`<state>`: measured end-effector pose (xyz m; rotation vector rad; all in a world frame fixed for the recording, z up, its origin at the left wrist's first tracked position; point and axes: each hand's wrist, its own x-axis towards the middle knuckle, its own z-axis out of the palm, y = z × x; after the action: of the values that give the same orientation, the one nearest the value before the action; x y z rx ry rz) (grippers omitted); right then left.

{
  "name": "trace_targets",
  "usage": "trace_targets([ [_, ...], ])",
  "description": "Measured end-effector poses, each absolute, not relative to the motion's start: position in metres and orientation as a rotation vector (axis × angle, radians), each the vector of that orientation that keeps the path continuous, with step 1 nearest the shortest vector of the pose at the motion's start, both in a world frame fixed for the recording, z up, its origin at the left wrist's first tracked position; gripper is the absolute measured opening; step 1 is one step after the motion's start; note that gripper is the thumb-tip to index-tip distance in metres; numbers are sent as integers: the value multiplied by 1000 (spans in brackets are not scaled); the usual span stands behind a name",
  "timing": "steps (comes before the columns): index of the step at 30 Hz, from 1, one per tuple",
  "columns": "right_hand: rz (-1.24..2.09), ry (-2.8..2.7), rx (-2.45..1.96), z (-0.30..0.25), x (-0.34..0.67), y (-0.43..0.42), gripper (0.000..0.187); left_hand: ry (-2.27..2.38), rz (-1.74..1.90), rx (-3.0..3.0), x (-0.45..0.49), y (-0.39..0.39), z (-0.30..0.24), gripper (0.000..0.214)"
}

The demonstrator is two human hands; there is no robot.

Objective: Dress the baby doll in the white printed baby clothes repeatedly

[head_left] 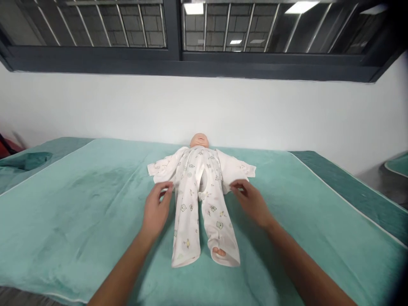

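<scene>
A baby doll [199,140] lies on its back, its head toward the wall. It wears a white baby top [168,165] with the sleeves spread out and printed white baby trousers [187,212]. The trousers are drawn up over the middle of the top. Toes show at the cuff of the leg on the right; the other foot is hidden. My left hand [157,209] pinches the lower edge of the top, left of the trousers. On the other side, my right hand [251,202] has its fingertips closed at the top's right lower edge.
A green padded cover [95,204] with pale piping lies beneath the doll. Behind it rises a white wall [204,106] below a dark-framed window [178,63] with bars. Something red and black [6,148] sits at the far left edge.
</scene>
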<state>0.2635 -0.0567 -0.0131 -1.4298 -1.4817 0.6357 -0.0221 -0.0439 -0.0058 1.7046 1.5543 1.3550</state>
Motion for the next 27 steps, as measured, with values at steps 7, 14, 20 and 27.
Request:
trace_targets([
  [7,552,-1354,-1447,-20,243,91,12,1506,729,2449,64,107,59,29],
  [14,859,-1523,-1423,-30,264,89,18,1362,103,2543,116,159,78,22],
  [20,1275,-1488,-1180,-26,272,88,19,1347,-156,2528,129,166,87,26],
  [27,1222,-1452,-1194,-35,266,93,11,1420,-311,2491,144,177,81,13],
])
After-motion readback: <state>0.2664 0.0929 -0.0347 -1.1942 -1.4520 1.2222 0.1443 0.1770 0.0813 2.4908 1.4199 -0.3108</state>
